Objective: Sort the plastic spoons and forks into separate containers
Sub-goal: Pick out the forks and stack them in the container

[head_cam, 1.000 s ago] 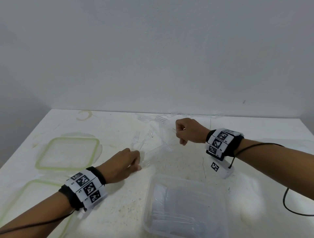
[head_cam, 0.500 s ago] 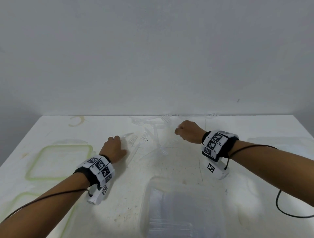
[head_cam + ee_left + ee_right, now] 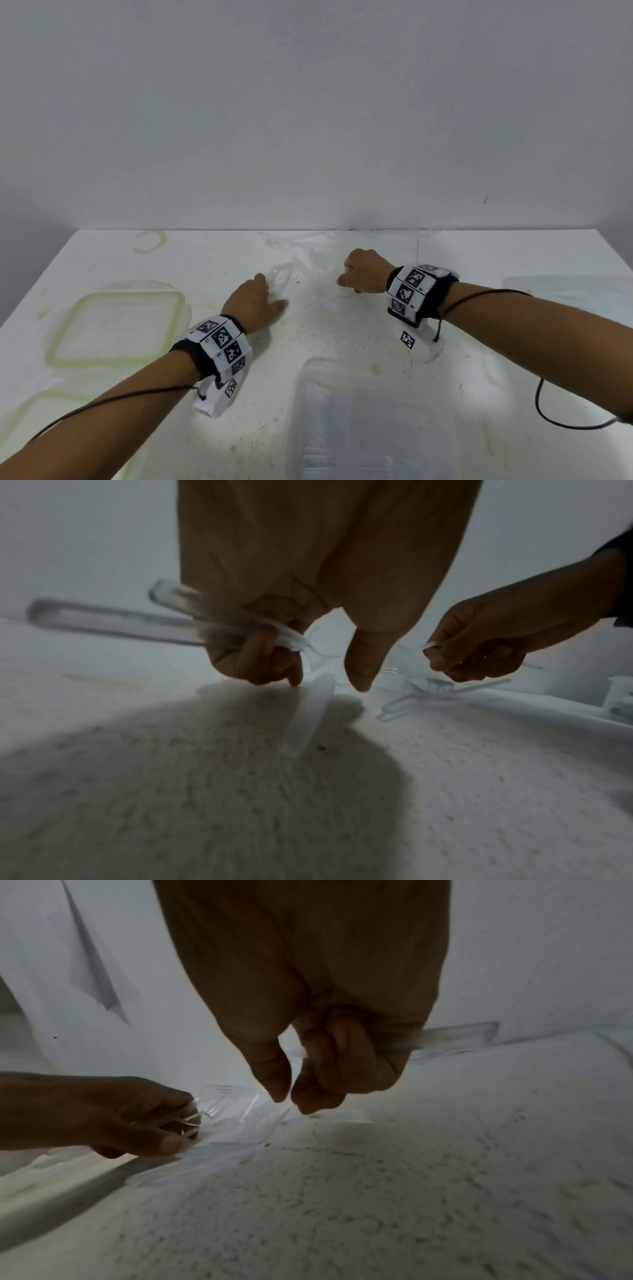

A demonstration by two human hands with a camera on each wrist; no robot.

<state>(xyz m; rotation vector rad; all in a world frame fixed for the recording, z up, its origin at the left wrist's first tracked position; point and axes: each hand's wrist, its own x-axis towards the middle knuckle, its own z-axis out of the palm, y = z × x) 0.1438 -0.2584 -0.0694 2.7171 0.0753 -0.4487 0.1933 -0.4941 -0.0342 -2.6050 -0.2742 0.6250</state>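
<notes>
Motion blur smears the cutlery (image 3: 113, 620) in the left hand (image 3: 274, 653); spoon or fork, unclear. Nearest container (image 3: 370, 428) is cut off below the desk's (image 3: 342, 342) front.

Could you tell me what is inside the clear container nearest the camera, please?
The clear container holds clear utensils lying flat. Glare and blur hide whether they are spoons or forks, and how many.

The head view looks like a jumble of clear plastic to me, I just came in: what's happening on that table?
A person is sorting clear plastic cutlery. The left hand grips a bundle of handles, and the right hand is curled round another piece. Both hands are over the loose pile near the table's far edge. A clear container sits close in front, already holding some pieces, and green-rimmed lids lie to the left.
</notes>
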